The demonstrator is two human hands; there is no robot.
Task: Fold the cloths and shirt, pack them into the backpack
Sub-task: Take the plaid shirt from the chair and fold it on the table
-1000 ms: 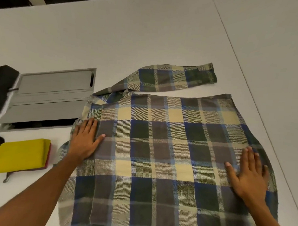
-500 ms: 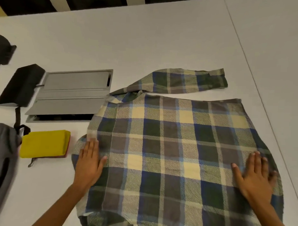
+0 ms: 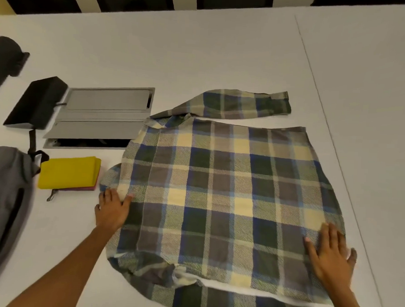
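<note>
I am pressing the plaid shirt (image 3: 220, 195) flat on the white bench (image 3: 200, 56), left hand (image 3: 112, 210) at its left edge, right hand (image 3: 328, 256) near its right hem, fingers straight (holding nothing). Folded yellow cloths (image 3: 67, 171) are lying beside the grey backpack (image 3: 4, 199). No legible writing.

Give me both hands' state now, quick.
Left hand: open, flat on the shirt's left edge, holding nothing.
Right hand: open, fingers spread, pressing the shirt's right side, holding nothing.
</note>
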